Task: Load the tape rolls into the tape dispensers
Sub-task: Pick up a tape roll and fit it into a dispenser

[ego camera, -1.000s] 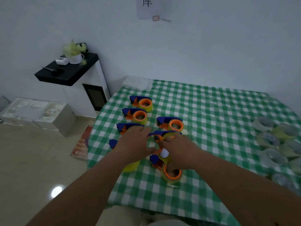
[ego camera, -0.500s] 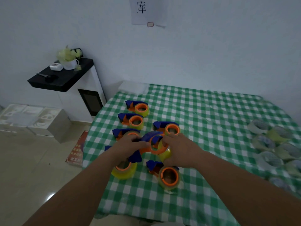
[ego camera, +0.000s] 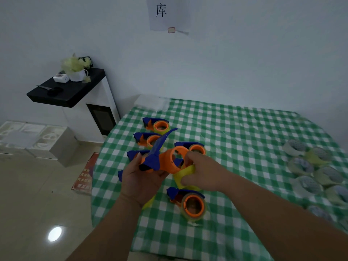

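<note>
Both forearms reach in from the bottom edge, meeting over the near-left part of the table; the left hand point(ego camera: 143, 178) is palm-up, fingers curled under a blue-and-orange tape dispenser point(ego camera: 165, 159), thumb pressed along its blue side; the dispenser is lifted clear of the cloth, its blue handle point(ego camera: 162, 142) pointing up and away, its orange hub facing the right hand; the right hand point(ego camera: 199, 170) comes in knuckles-up, fingers and thumb pinching a yellow tape roll point(ego camera: 185, 175) held right against the hub's open side; whether the roll is seated on the hub, I cannot tell.

Below the hands, one loaded dispenser point(ego camera: 188, 202) lies on the green-and-white checked tablecloth point(ego camera: 244, 140); more loaded ones sit beyond in two short rows, the farthest point(ego camera: 156, 125) near the table's back-left corner; a cluster of loose pale tape rolls point(ego camera: 310, 166) sits well apart at the right edge.

Left of the table, a white cabinet with a black top point(ego camera: 66, 93) carries a white mug point(ego camera: 78, 75) and a small white device; grey foam trays point(ego camera: 33, 136) rest on the shiny floor; a paper sheet point(ego camera: 165, 14) with a character hangs on the pale wall.
</note>
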